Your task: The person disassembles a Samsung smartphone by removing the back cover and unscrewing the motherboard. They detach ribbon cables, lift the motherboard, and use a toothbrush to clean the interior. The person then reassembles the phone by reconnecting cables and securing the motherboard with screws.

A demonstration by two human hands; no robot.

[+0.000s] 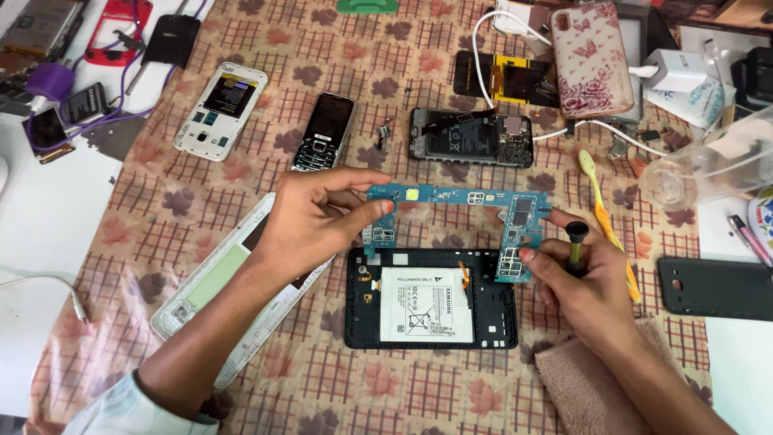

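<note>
My left hand (318, 217) pinches the left end of a blue U-shaped circuit board (475, 197) and holds it just above an opened black tablet (354, 302) that shows a white battery (427, 302). My right hand (576, 278) touches the board's right leg with a fingertip and grips a small black-handled screwdriver (576, 242) upright.
A white back cover (217, 282) lies left of the tablet. Behind are a white phone (220, 109), a keypad phone (324, 130), an opened black phone (471, 137), a floral phone case (592, 56), a yellow toothbrush (600, 205), a black cover (717, 287) and a pink cloth (584, 383).
</note>
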